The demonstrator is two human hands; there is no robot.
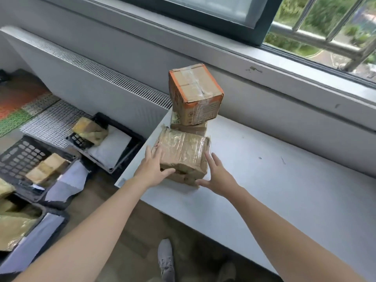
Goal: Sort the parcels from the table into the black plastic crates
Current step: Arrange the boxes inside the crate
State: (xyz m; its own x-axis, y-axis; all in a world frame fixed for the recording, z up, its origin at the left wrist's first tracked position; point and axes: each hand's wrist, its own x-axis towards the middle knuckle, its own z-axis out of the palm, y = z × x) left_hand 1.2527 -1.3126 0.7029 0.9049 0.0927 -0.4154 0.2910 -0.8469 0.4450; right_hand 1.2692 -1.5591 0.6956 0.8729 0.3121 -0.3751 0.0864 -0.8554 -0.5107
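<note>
- The white table (264, 169) fills the right side; its left end stops beside the crates.
- A tape-wrapped brown parcel (183, 153) lies at the table's near left corner.
- Just behind it sits a small brown box (192, 128), mostly hidden, with a tilted orange-edged box (195, 94) on top.
- On the wooden floor (126, 231), left, stand black crates (18, 157) holding bagged parcels (109, 147).

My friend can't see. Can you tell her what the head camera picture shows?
A person's left hand and right hand, fingers straight, flank a tape-wrapped brown cardboard parcel on a white table. Behind it, an orange-edged cardboard box sits atop a smaller brown parcel. Black plastic crates on the floor to the left hold parcels.
</note>
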